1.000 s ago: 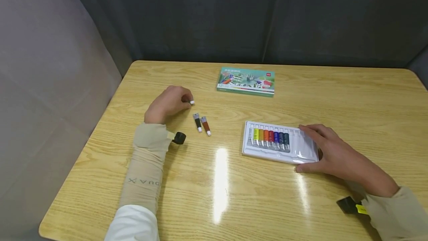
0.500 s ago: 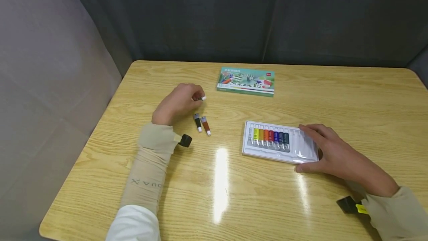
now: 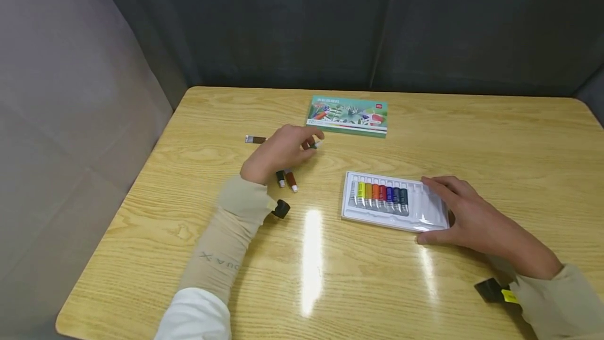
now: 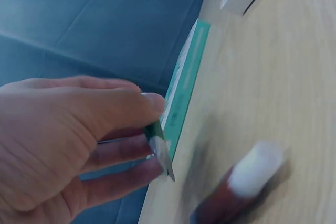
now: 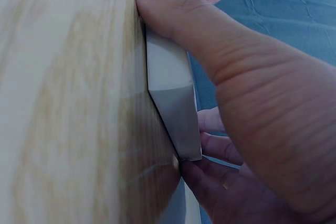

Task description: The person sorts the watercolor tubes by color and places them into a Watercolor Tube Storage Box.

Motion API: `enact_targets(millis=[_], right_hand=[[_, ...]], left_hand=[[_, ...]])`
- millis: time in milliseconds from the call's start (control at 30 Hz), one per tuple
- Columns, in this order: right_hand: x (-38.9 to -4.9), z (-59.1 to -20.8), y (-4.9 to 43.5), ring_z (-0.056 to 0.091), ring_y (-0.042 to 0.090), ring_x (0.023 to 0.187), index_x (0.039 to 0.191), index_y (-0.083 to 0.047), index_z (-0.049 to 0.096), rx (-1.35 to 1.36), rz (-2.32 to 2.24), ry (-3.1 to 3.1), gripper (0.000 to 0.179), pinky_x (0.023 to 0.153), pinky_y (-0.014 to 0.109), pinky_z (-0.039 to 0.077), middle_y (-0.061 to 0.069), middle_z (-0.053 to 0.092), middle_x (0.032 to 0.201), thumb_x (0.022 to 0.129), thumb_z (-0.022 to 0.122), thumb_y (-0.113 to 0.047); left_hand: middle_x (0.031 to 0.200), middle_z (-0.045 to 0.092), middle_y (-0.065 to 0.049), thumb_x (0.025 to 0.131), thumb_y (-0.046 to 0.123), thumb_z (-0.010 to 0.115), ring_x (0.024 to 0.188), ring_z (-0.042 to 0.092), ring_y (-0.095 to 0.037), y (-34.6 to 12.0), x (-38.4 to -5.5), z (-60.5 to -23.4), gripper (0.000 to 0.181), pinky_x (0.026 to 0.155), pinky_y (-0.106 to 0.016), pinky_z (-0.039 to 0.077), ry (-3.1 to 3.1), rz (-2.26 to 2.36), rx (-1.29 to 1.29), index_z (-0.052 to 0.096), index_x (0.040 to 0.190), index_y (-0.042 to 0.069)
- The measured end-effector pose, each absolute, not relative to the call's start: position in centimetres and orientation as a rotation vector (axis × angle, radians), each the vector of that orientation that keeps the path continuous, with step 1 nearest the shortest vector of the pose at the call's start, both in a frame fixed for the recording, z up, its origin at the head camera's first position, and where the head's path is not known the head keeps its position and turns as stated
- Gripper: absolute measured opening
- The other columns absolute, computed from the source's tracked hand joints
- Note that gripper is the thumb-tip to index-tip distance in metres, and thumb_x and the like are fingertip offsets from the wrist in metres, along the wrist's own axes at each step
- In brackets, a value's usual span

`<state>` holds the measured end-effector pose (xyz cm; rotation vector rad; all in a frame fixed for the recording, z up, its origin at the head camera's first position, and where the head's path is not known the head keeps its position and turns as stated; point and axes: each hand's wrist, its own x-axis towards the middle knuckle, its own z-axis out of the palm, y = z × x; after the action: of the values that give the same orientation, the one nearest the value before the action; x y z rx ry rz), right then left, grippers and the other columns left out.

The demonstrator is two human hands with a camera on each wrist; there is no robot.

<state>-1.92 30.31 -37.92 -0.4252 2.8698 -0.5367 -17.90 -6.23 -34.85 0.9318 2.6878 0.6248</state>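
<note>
My left hand (image 3: 282, 150) pinches a small green paint tube (image 4: 158, 148) between thumb and fingers, above the table and left of the tray. In the head view the tube's white cap end peeks past the fingertips. My right hand (image 3: 467, 216) grips the right end of a white plastic tray (image 3: 430, 208), thumb along the near side and fingers at the far side. Several paint tubes (image 3: 375, 193), from white through yellow, orange and red to blue and dark green, lie side by side in its left part. The slots at its right end hold none.
Under the left wrist lie a black tube (image 3: 281, 178) and a reddish-brown tube (image 3: 291, 180), partly hidden. A dark brown tube (image 3: 256, 139) lies farther left. The green printed paint box (image 3: 346, 115) rests near the wooden table's (image 3: 509, 146) back edge.
My left hand has moved right with the green tube, toward the front of the paint box. The dark brown tube has come into view behind it. My right hand and the tray have stayed still.
</note>
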Motion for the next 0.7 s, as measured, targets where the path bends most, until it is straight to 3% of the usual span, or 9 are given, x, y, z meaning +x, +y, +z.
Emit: enact_targets(millis=[333, 700], right_hand=[[-1.9, -37.9, 30.1, 0.039, 0.042, 0.135, 0.160, -0.003, 0.034, -0.403, -0.549, 2.852, 0.127, 0.106, 0.067, 0.043, 0.022, 0.037, 0.153, 0.067, 0.082, -0.076], [-1.8, -37.9, 30.0, 0.040, 0.043, 0.136, 0.159, -0.003, 0.036, -0.414, -0.548, 2.868, 0.124, 0.104, 0.067, 0.044, 0.022, 0.038, 0.154, 0.068, 0.083, -0.074]], left_hand=[[0.134, 0.070, 0.000, 0.103, 0.023, 0.066, 0.115, 0.066, -0.013, -2.3, -16.9, -35.2, 0.034, 0.103, -0.030, 0.052, 2.656, 0.594, 1.141, 0.068, 0.135, 0.015], [0.131, 0.072, -0.003, 0.103, 0.027, 0.066, 0.106, 0.064, -0.012, 2.4, -15.1, -34.5, 0.039, 0.097, -0.025, 0.052, 2.579, 0.550, 1.296, 0.066, 0.138, 0.010]])
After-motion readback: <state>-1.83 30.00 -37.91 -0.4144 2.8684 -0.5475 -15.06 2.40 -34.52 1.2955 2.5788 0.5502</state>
